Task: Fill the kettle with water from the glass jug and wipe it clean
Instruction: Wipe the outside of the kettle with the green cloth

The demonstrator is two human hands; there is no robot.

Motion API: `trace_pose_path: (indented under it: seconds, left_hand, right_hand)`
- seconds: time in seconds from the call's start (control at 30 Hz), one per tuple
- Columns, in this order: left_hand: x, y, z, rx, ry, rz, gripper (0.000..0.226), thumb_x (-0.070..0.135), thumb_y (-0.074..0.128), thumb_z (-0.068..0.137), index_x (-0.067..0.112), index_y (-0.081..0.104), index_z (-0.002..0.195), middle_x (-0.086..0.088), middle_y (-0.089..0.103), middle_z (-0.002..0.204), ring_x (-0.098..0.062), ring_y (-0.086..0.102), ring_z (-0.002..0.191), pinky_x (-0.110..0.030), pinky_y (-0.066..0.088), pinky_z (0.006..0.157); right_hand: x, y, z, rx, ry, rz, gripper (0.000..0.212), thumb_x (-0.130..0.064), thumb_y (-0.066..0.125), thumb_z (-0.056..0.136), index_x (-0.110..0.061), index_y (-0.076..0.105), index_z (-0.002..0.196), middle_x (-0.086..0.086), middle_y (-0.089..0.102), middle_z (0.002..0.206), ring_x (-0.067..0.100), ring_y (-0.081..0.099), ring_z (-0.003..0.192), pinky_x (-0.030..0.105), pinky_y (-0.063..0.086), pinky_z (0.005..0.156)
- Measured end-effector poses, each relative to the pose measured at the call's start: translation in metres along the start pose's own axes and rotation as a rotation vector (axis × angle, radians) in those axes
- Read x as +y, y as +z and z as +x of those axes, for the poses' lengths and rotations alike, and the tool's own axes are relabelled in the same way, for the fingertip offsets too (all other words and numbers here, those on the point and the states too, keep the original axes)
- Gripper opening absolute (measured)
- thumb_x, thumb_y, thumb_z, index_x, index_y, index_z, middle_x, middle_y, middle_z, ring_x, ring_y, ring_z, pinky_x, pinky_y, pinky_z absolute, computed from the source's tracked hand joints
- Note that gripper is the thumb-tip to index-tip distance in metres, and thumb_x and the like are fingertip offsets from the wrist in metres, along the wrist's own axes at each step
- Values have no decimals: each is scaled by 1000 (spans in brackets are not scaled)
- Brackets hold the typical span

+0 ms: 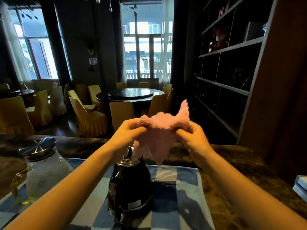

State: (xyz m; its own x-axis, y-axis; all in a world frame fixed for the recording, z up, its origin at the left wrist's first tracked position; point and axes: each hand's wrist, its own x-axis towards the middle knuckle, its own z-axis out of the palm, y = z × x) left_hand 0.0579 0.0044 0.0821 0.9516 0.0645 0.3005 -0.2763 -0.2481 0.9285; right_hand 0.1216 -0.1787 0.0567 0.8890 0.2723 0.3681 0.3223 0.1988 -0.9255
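Observation:
A dark, glossy kettle [130, 188] with a silver lid and knob stands on a blue-and-white checked towel [179, 193] on the counter. Above it I hold a pink fluffy cloth [159, 130] stretched between both hands. My left hand [131, 130] pinches its left edge and my right hand [191, 135] pinches its right edge. The cloth's lower corner hangs down to the kettle's lid. A textured glass jug [48, 173] with a steel lid and gold handle stands at the left on the towel.
The dark marble counter [232, 166] runs across the view. A white box [300, 186] lies at its right edge. A tall dark shelf unit [229, 67] rises on the right. Beyond the counter are yellow-covered chairs [89, 117] and a round dining table [131, 94].

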Motion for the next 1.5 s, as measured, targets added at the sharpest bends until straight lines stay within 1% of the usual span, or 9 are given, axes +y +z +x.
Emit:
trace_pose_path:
  seconds: [0.27, 0.4, 0.67, 0.83, 1.0, 1.17, 1.23, 1.37, 1.5]
  left_hand:
    - [-11, 2, -13, 36, 2, -145, 47, -13, 39, 86, 19, 71, 98, 3, 75, 90, -15, 67, 91, -28, 58, 78]
    - [10, 2, -7, -141, -220, -539, 14, 13, 55, 85, 20, 67, 89, 4, 73, 71, -8, 67, 63, -21, 54, 56]
    - [-1, -13, 6, -34, -15, -469, 19, -4, 67, 64, 14, 69, 65, -10, 69, 104, -25, 63, 98, -45, 53, 84]
    - [-11, -10, -8, -79, -143, -431, 21, 23, 57, 83, 25, 67, 101, 0, 72, 103, -14, 68, 94, -32, 58, 76]
    - [-22, -19, -22, -129, -358, -654, 25, 32, 58, 71, 15, 76, 76, -3, 70, 72, -16, 68, 63, -25, 57, 58]
    - [-44, -28, -42, -188, -292, -1014, 63, 36, 71, 63, 6, 65, 118, -12, 67, 115, -26, 63, 104, -37, 47, 95]
    - [-53, -27, -48, -151, -282, -1090, 67, 37, 83, 56, 3, 68, 112, -17, 69, 112, -29, 67, 100, -42, 53, 91]
    - [-65, -48, -54, 27, -361, -1100, 58, 9, 92, 39, -2, 73, 93, -20, 74, 86, -30, 72, 77, -43, 60, 67]
    - [-68, -103, -49, 355, -468, -886, 25, 19, 58, 85, 5, 66, 104, -14, 74, 91, -23, 72, 82, -37, 59, 72]
  right_hand:
    - [-14, -6, -14, -83, -459, -265, 62, 30, 43, 77, -25, 64, 96, -9, 66, 93, -8, 66, 88, 11, 53, 73]
    - [-30, 3, 1, -136, -294, -173, 43, 4, 49, 92, -36, 58, 101, -11, 65, 100, 5, 65, 92, 21, 54, 76]
    - [-46, 0, 6, -334, -898, -642, 30, 14, 56, 74, -10, 75, 78, 7, 57, 106, 9, 55, 92, 16, 46, 76]
    - [-27, -4, 6, -226, -565, -435, 27, 0, 53, 90, -20, 67, 100, -2, 65, 101, 7, 62, 95, 18, 52, 76]
    - [-17, 0, 11, -340, 46, -154, 29, -16, 44, 100, -19, 71, 92, -4, 74, 77, 9, 69, 75, 24, 54, 66]
    - [-13, 28, 7, -536, 356, 50, 39, -22, 44, 98, -16, 73, 73, -6, 62, 50, 7, 60, 47, 23, 50, 53]
    - [-7, 46, 11, -577, 380, 82, 53, -23, 44, 98, -17, 71, 53, -5, 60, 48, 6, 58, 46, 21, 46, 51]
    - [7, 94, 21, -591, 329, -3, 22, -19, 53, 94, -12, 73, 101, -1, 66, 84, 7, 60, 70, 16, 44, 57]
    - [35, 118, 30, -508, 0, -456, 20, -20, 55, 94, -15, 64, 111, 4, 64, 103, 14, 60, 93, 29, 48, 79]
